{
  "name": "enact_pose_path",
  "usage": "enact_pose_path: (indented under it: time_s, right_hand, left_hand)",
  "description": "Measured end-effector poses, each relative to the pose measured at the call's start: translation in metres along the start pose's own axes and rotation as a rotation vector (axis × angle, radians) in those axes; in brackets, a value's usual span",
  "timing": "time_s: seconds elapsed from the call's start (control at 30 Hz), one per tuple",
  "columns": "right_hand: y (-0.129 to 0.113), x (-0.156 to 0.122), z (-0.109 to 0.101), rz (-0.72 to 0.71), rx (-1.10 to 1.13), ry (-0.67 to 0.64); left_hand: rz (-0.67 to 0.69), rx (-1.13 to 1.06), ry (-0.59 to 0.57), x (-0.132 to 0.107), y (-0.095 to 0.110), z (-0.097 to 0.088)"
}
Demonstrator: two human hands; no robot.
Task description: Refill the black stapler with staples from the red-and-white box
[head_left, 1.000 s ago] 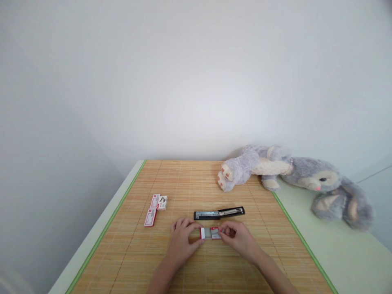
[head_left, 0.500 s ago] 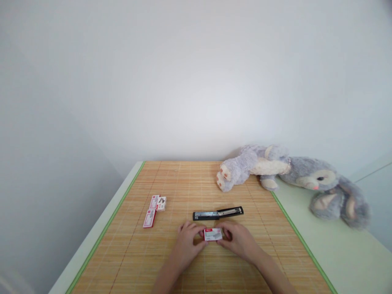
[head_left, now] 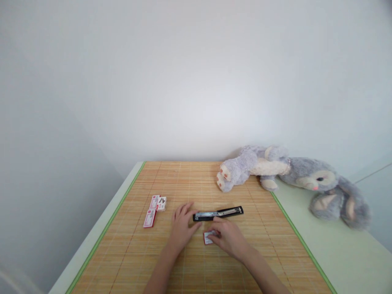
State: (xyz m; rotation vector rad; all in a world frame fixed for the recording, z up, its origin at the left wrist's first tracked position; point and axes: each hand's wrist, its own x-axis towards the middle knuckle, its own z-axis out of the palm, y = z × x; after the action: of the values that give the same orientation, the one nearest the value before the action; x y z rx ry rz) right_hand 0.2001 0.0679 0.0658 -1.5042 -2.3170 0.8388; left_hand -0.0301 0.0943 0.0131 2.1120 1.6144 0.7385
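A black stapler (head_left: pixel 218 213) lies swung open and flat on the bamboo mat (head_left: pixel 196 261). My left hand (head_left: pixel 181 226) rests on the mat with fingers spread, its thumb touching the stapler's left end. Just in front of the stapler, my right hand (head_left: pixel 228 237) is closed over a small red-and-white staple box (head_left: pixel 208 238), which lies on the mat and shows only at its left end.
Three more small red-and-white staple boxes (head_left: pixel 154 210) lie at the mat's left. A grey plush rabbit (head_left: pixel 294 177) lies at the back right, partly off the mat on the pale green table (head_left: pixel 349 253). The table's left edge drops off.
Both hands held the open box a second ago and then closed it. Now my left hand has let go and moved forward to the stapler; my right hand keeps the box.
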Motion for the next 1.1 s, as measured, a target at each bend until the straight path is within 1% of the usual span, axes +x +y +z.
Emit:
enact_pose_path:
  time_s: [0.1, 0.2, 0.4, 0.67, 0.77, 0.93, 1.0, 1.1]
  right_hand:
    - [0.0, 0.01, -0.005, -0.028, -0.018, 0.048]
    - [0.003, 0.018, -0.012, -0.002, -0.066, 0.099]
    - [0.006, 0.026, -0.016, -0.012, -0.111, 0.023]
    - [0.0, 0.027, -0.011, -0.004, -0.116, 0.026]
    - [0.0, 0.026, -0.012, -0.014, -0.133, 0.018]
    - [0.007, 0.019, -0.018, 0.064, -0.156, 0.051]
    - [0.007, 0.017, -0.018, 0.086, -0.179, 0.027]
    - [-0.001, 0.017, -0.014, 0.073, -0.183, -0.011]
  left_hand:
    - [0.054, -0.006, -0.066, 0.004, 0.001, 0.002]
    - [0.066, -0.019, -0.091, -0.002, 0.002, 0.004]
    - [0.047, -0.016, -0.074, -0.009, 0.005, 0.003]
    - [0.044, -0.018, -0.075, -0.008, 0.006, 0.002]
    - [0.045, -0.016, -0.071, -0.008, 0.006, 0.002]
    - [0.037, -0.025, -0.071, -0.008, 0.005, 0.003]
    - [0.034, -0.026, -0.07, -0.008, 0.006, 0.003]
    - [0.036, -0.025, -0.067, -0.007, 0.006, 0.003]
